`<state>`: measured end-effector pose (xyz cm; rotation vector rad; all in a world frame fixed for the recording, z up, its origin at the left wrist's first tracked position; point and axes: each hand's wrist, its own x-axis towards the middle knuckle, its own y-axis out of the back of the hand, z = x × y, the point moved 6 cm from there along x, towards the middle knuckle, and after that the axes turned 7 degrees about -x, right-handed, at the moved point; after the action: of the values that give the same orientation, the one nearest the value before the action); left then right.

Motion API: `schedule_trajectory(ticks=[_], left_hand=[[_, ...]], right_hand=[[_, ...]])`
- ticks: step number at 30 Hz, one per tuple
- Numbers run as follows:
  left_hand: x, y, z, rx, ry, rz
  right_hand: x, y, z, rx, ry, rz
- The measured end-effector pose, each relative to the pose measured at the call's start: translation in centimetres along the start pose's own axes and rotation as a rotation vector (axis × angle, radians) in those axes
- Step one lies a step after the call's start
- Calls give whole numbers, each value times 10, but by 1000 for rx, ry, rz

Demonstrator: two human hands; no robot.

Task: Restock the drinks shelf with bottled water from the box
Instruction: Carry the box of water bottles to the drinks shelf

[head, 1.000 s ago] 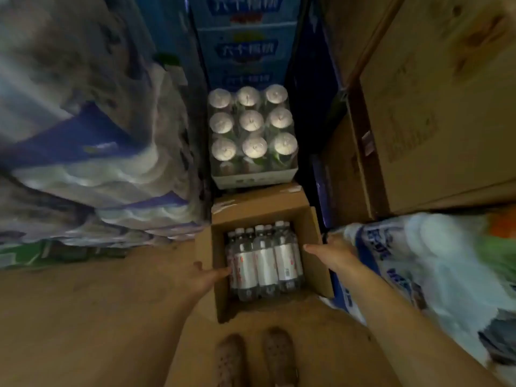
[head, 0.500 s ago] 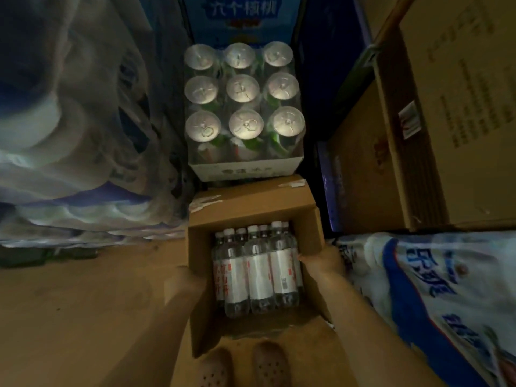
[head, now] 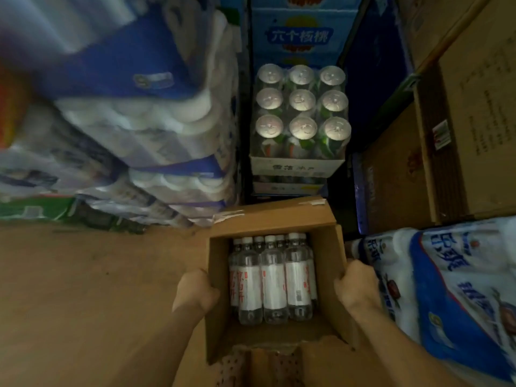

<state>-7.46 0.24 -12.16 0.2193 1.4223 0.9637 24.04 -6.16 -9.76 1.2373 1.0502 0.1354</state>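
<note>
An open brown cardboard box (head: 329, 263) is in front of me, low in the head view. Several clear water bottles (head: 272, 280) with white caps and white labels lie packed in its far half. My left hand (head: 195, 291) grips the box's left wall, fingers curled over the edge. My right hand (head: 357, 289) grips the right wall the same way. The near part of the box floor is bare cardboard.
A shrink-wrapped tray of cans (head: 301, 113) stands just beyond the box, with blue cartons (head: 298, 37) behind it. Wrapped tissue packs (head: 145, 121) are stacked at left and another pack (head: 446, 289) at right. Large cardboard boxes (head: 474, 121) rise at right. Brown floor (head: 97, 289) spreads left.
Both hands went from reaching toward the box to gripping its side walls. The box now appears nearer and larger, covering most of my shoes.
</note>
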Motion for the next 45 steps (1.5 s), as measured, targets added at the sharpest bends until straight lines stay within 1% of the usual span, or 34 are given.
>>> schedule_trajectory(ticks=[5,8,15,18,21,23,25,29,32,34,37,41,45], left_hand=[[-56,33,-55,8,61,-14],[-95,60,-87,-29,103,-44],[-181,133,-180,-267,237,18],[-222,161,-223,-359,276,80],[-265,193,-266,-425,311,149],[-290,219,-295,-447,331,193],[-314,245,-326,-494,359,245],[-357,298,-391,-570,417,305],[-385,340,-435,-603,462,374],[-397,366,-467,-680,496,441],[-409,400,-518,-788,561,520],[-409,440,-584,-967,672,502],[-393,484,-656,-1005,775,542]], right_hand=[[-64,14,-23,-41,95,-34],[-102,33,-51,-113,174,-55],[-194,76,-153,-253,409,-81],[-240,91,-199,-280,505,-50],[-292,105,-254,-310,671,-41],[-328,115,-294,-373,803,-37],[-362,123,-337,-424,892,-24],[-438,126,-425,-520,1073,-49],[-492,122,-490,-546,1144,-57],[-526,115,-532,-583,1191,-81],[-579,105,-591,-562,1253,-96],[-637,77,-681,-580,1346,-133],[-682,36,-778,-584,1432,-219]])
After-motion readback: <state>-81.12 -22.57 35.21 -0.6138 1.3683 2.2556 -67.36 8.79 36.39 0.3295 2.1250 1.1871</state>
